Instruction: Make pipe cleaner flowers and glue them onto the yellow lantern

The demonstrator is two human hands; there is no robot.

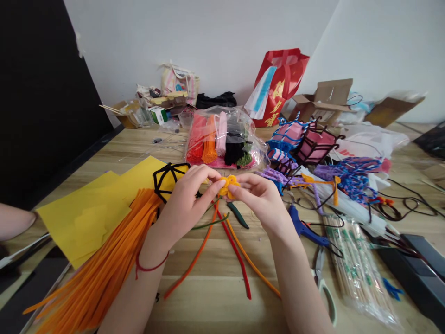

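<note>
Between my fingertips I hold a small yellow flower (230, 186) of looped pipe cleaner. My left hand (196, 192) pinches its left side, while the thumb and fingers of my right hand (255, 194) press on its right side. Below the flower lie an orange pipe cleaner (199, 256), a red pipe cleaner (238, 254), a yellow-orange pipe cleaner (252, 260) and a green one (210, 223). Dark-handled pliers (238, 215) rest just behind them, partly hidden. Beside my left wrist is a black pipe-cleaner frame (165, 181).
Orange pipe cleaners (114, 260) and yellow sheets (90, 208) spread on the left. A blue glue gun (308, 229), scissors (321, 278) and bagged sticks (361, 269) lie right. Behind are a bag of coloured pipe cleaners (222, 139) and a red bag (281, 86). Someone's arm (15, 221) enters from the left.
</note>
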